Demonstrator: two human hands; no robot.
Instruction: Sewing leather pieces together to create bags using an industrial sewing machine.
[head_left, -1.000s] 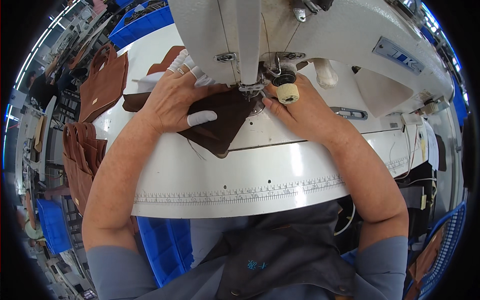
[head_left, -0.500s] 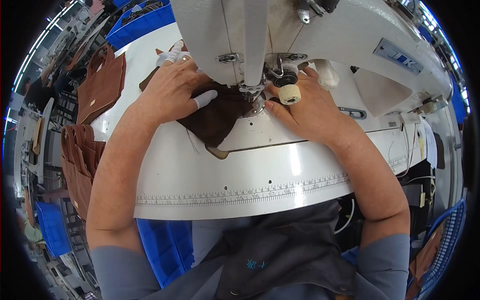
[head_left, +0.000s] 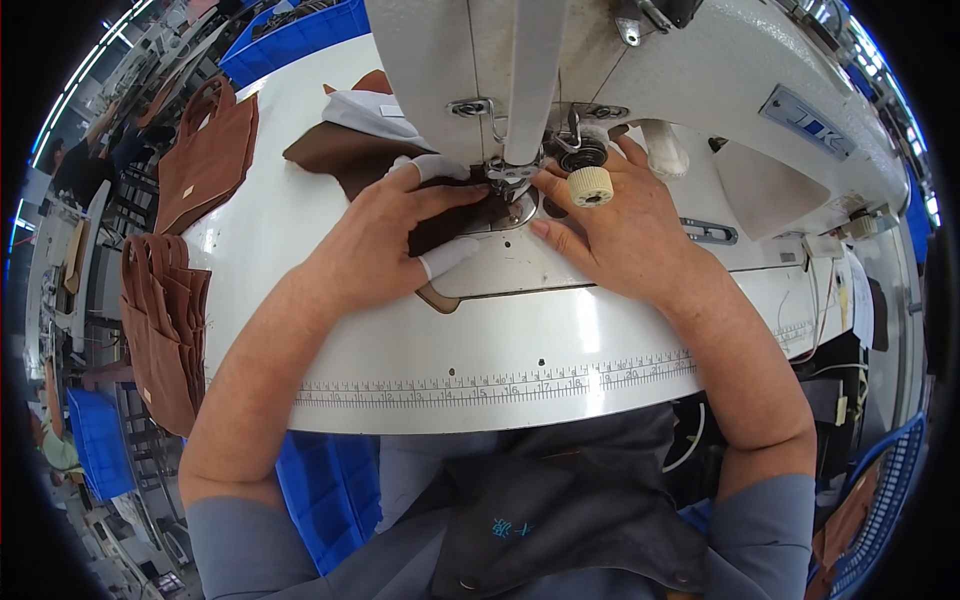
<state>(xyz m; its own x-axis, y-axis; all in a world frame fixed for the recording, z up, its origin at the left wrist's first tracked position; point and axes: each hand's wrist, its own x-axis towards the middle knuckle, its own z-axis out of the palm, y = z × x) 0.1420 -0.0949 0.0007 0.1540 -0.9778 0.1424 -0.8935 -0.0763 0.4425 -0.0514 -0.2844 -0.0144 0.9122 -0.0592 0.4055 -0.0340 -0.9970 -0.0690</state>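
A dark brown fabric piece point(head_left: 345, 160) lies under the sewing machine head, and one end reaches the presser foot point(head_left: 515, 180). My left hand point(head_left: 375, 240) is curled over that end, gripping it left of the foot. White finger covers are on its thumb and at least one other finger. To the right of the needle plate point(head_left: 522, 210), my right hand point(head_left: 635, 230) rests open with its fingers extended. Part of it is hidden behind a cream knob point(head_left: 590, 187). Whether its fingertips touch the fabric is hard to see.
A folded white piece point(head_left: 370, 115) lies beyond the fabric. Brown bags point(head_left: 210, 160) and a stack of brown bags point(head_left: 160, 330) are at the left table edge. Blue bins point(head_left: 295, 40) stand behind and below. A ruler strip point(head_left: 480, 390) runs along the front.
My left hand has moved right and nearer to the presser foot, uncovering the folded white piece and the fabric's far part. My right hand has hardly shifted.
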